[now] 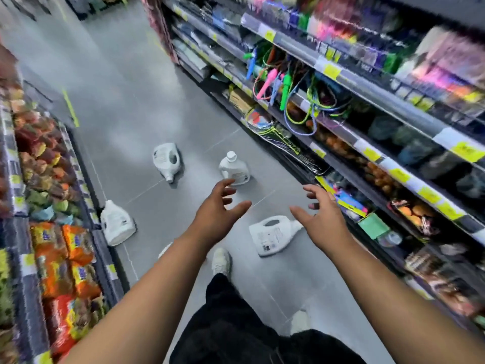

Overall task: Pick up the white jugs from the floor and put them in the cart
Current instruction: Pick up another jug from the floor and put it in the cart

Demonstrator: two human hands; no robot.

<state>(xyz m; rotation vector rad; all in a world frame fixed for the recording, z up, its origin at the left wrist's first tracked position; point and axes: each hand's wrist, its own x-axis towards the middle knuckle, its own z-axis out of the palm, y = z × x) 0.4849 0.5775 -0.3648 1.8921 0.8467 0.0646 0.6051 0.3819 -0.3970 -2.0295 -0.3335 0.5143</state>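
Several white jugs sit on the grey aisle floor. One jug [273,235] lies on its side just under my right hand [319,215]. Another jug [234,169] stands upright beyond my left hand [219,206]. A third jug [167,161] lies tipped farther left, and one more jug [116,225] leans against the left shelf base. Both hands reach forward with fingers spread and hold nothing. No cart is in view.
Shelves of snack bags [65,261] line the left side. Shelves with skipping ropes [278,80] and packaged goods line the right. My white shoes [221,261] and dark trousers are below the arms. The aisle floor [126,101] stretches ahead.
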